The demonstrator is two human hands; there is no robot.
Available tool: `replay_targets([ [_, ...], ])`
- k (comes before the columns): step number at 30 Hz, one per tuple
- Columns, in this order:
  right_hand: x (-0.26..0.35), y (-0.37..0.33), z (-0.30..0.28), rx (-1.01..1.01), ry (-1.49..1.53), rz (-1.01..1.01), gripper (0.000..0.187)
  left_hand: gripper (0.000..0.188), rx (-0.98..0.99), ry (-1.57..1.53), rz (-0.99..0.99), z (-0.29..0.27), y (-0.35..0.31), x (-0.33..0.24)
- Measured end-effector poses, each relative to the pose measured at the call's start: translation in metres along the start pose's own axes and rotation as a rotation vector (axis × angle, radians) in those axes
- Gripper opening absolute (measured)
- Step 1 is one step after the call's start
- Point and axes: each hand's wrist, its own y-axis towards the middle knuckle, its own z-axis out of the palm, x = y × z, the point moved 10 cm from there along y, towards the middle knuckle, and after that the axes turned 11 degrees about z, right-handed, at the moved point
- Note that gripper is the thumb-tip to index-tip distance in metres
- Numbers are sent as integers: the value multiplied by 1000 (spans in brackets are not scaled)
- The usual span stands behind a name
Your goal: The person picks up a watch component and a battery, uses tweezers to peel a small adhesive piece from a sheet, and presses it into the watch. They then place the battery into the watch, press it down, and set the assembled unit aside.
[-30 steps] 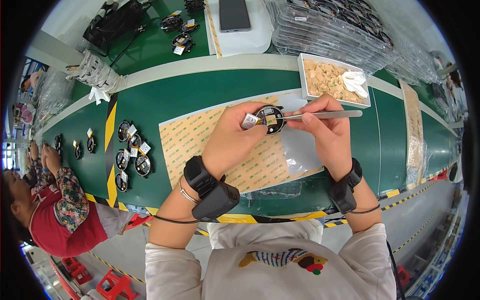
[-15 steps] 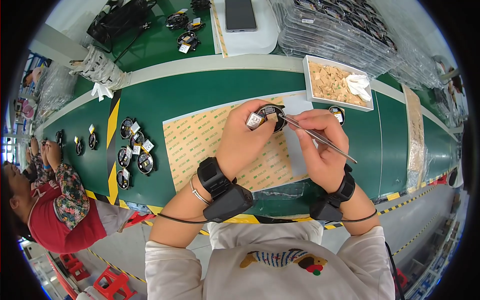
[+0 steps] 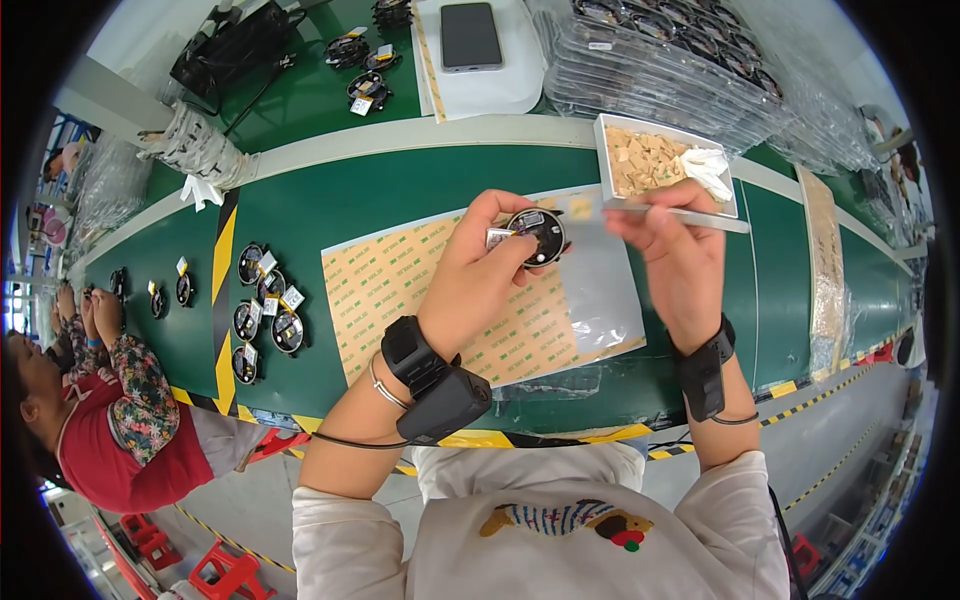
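Note:
My left hand [image 3: 478, 272] holds a small round black part [image 3: 537, 234] with a white tag above the green conveyor belt [image 3: 380, 195]. My right hand [image 3: 672, 250] grips metal tweezers [image 3: 690, 213] lying roughly level; their tips carry a small tan square piece [image 3: 580, 208] just right of the round part. Beneath both hands lies a tan adhesive sheet [image 3: 400, 290] with a clear film [image 3: 600, 290] on its right side.
A white tray [image 3: 604, 150] of tan pieces and a white cloth sits behind my right hand. Several round black parts [image 3: 265, 310] lie at the belt's left. Another person [image 3: 110, 420] sits at lower left. A phone [image 3: 470, 35] and stacked clear trays [image 3: 660, 60] are at the back.
My right hand swung the tweezers from pointing down-right to level, lifted away to the right of the round part, with a tan piece now at the tips. My left hand kept holding the part.

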Motion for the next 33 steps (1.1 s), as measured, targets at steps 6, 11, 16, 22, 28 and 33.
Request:
replay_targets([
  [6, 28, 14, -47, -248, -869, -104, 8, 21, -43, -129, 67, 7, 1, -1],
  [11, 55, 2, -53, -314, -649, -307, 9, 26, 95, 28, -24, 13, -3, -1],
  [16, 39, -6, -21, -110, -691, -299, 22, 35, 294, 270, -98, 26, -9, 8],
  [22, 16, -36, 80, 227, -983, -485, 40, 36, 113, 268, 398, 34, -6, -16],
  [28, 22, -35, 58, 44, -1054, -583, 28, 32, 124, 167, 37, 17, -5, -2],
  [33, 20, -35, 54, -29, -970, -479, 18, 27, 2, -50, 29, 13, -6, 0],
])
